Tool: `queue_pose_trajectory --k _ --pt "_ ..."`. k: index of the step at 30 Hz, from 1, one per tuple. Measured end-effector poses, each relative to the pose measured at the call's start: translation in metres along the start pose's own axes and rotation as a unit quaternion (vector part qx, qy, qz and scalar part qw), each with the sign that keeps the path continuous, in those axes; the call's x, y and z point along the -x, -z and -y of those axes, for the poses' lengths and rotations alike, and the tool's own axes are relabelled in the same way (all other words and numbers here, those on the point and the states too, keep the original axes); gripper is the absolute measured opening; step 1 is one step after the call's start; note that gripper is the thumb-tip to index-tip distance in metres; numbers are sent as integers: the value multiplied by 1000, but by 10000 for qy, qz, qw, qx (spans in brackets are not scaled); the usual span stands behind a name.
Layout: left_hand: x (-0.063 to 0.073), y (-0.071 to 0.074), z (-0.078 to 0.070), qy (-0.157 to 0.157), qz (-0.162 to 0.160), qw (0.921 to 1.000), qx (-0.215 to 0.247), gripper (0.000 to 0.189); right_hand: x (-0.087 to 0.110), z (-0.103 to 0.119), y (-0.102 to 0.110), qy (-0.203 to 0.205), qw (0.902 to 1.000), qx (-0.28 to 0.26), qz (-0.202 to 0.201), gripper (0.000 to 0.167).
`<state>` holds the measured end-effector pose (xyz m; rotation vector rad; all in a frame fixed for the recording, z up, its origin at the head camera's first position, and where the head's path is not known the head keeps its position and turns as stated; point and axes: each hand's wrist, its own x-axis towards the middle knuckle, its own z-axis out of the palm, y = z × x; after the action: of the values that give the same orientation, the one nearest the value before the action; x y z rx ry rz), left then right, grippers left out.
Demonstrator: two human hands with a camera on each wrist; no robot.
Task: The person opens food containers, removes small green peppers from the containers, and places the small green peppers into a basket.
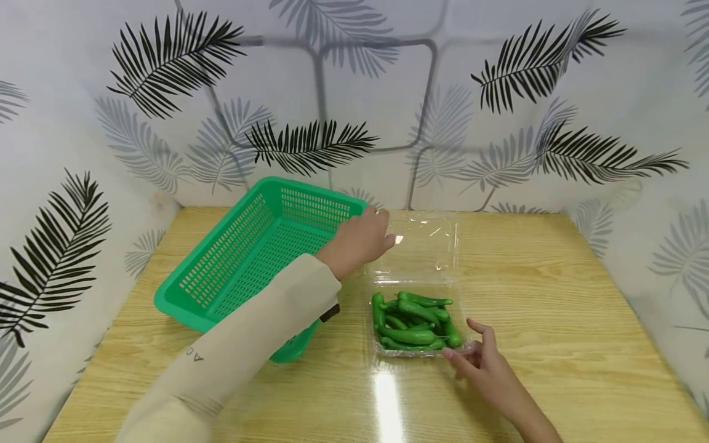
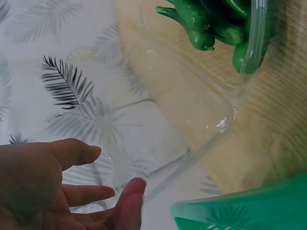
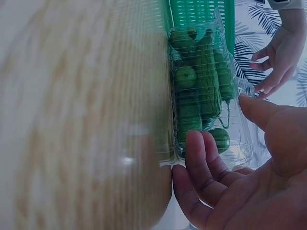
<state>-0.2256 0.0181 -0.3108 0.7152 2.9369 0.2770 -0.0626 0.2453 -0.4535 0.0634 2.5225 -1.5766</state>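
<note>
A clear plastic clamshell box (image 1: 462, 354) holds several green chili peppers (image 1: 412, 317); its lid (image 1: 415, 246) is folded back, away from the peppers. My left hand (image 1: 360, 237) is at the lid's far left side, over the edge of a green basket. In the left wrist view its thumb and fingers (image 2: 84, 196) are spread and loosely bent close to the lid's edge. My right hand (image 1: 484, 363) rests at the box's near right corner. In the right wrist view its fingertips (image 3: 194, 143) overlap the box's wall, with the thumb by the rim.
The green plastic basket (image 1: 221, 258) sits left of the box, under my left forearm, and its inside shows bare. Both stand on a wooden table (image 1: 554, 295). A pale leaf-patterned cloth (image 1: 354, 92) hangs behind and at both sides.
</note>
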Motion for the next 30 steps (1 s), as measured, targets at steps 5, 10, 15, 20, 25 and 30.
queue_pose_trajectory --k 5,10,15,20,25,30 --pt "-23 -4 6 232 387 9986 269 31 -1 0 1 3 10000 60 -20 77" --pt "-38 -11 10 449 782 9943 573 24 0 0 -1 60 9999 81 -28 77" --pt "-45 -18 7 612 883 9926 574 20 0 -2 -1 -31 9999 98 -13 77" --pt "-57 -27 4 732 923 9928 220 38 0 -2 0 -44 10000 75 -27 76" --pt "-62 -37 1 786 1071 9911 -111 28 0 -1 0 -69 10000 -8 -18 76" --pt "-67 -51 -3 1113 1077 9868 -475 60 2 -1 1 -82 10000 11 -3 78"
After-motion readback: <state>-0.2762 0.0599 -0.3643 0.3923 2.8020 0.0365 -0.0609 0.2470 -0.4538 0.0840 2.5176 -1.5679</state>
